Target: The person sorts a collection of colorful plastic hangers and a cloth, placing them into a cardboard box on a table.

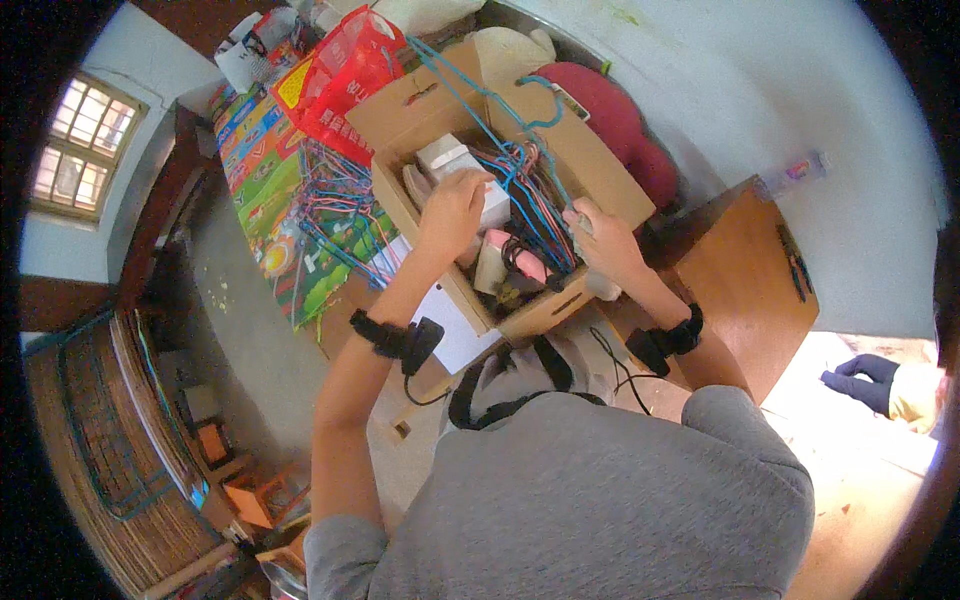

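An open cardboard box [395,118] stands in front of me with its flaps folded out. Inside it my left hand [455,210] has its fingers curled over a small white box [493,204]. At the right wall, my right hand [606,242] is closed around what looks like the end of a blue clothes hanger [548,170]; its fingertips are partly hidden. Several blue and pink hangers lie tangled between the hands. Nearer me in the box sits a pink hair dryer-like object [530,264] with a black cord. Each wrist wears a black strap.
More hangers [335,190] lie left of the box on a colourful patterned cover [270,190]. A red bag [345,75] stands behind them, and a dark red cushion-like object [615,125] behind the box. On the right is a brown wooden surface [745,290]. Another person's dark-clothed leg [862,380] shows far right.
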Available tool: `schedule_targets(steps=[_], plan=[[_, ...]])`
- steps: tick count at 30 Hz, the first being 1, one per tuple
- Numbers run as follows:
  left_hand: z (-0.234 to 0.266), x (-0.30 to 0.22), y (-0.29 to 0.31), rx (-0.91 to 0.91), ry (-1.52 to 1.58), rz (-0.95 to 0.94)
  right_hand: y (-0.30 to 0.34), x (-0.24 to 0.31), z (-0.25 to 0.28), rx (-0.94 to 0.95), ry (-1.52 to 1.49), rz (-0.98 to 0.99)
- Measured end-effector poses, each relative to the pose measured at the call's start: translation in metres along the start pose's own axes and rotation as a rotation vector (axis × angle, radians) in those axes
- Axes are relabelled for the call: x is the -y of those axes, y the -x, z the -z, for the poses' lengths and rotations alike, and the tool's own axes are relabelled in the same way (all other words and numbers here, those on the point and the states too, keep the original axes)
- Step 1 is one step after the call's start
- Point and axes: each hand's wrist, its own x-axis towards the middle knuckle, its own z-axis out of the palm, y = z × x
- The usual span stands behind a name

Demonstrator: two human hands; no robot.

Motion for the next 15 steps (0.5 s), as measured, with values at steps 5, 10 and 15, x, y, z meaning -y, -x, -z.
schedule_targets(steps=[5,10,15], plan=[[-0.079,0.079,0.000,0.302,0.314,0.436,-0.001,-0.016,0.000,0.082,-0.219,-0.141],[-0.140,0.123,-0.024,0.341,0.608,0.435,0.004,-0.030,0.005,0.009,-0.164,-0.095],[-0.180,0.104,-0.046,0.432,0.607,0.485,0.012,-0.042,0.007,0.095,-0.075,-0.261]])
